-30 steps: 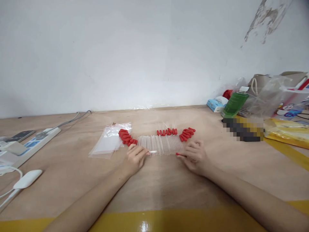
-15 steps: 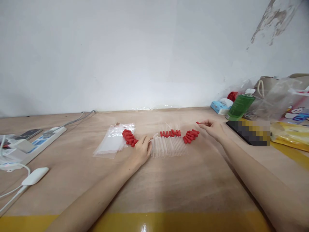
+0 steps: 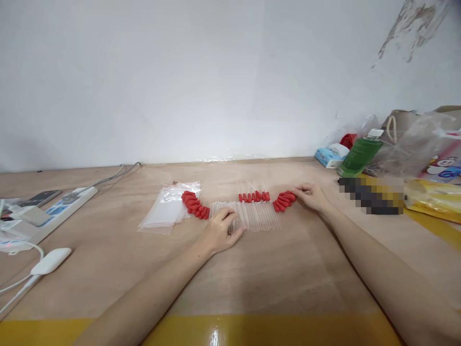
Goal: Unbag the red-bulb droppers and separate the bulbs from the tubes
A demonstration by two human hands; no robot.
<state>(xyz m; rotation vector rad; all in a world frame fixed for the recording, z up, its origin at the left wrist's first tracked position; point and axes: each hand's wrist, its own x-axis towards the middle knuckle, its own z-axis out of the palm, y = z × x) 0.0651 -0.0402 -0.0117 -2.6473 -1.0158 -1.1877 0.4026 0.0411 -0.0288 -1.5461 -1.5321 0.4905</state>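
Note:
My left hand (image 3: 221,231) rests over the left part of a row of thin clear tubes (image 3: 257,217), thumb and fingers apart. To the right, thumb and forefinger of my right hand (image 3: 310,197) close on a small red rubber bulb at the far end of a fanned cluster of red bulbs (image 3: 283,202). A second cluster of red bulbs (image 3: 192,204) lies left of the tubes. Behind the row, several red-capped clear tubes (image 3: 254,197) lie side by side, their red ends toward me.
Flat clear zip bags (image 3: 158,214) lie at the left. A white power strip (image 3: 68,211) with cables and a white plug-like device (image 3: 52,260) sit further left. On the right are a green bottle (image 3: 361,154), a tissue pack (image 3: 329,157), a dark blurred flat object (image 3: 355,196) and a yellow packet (image 3: 432,197).
My left hand has moved right and toward me onto the tubes, fingers spreading. My right hand has lowered the red bulb to the right cluster's end.

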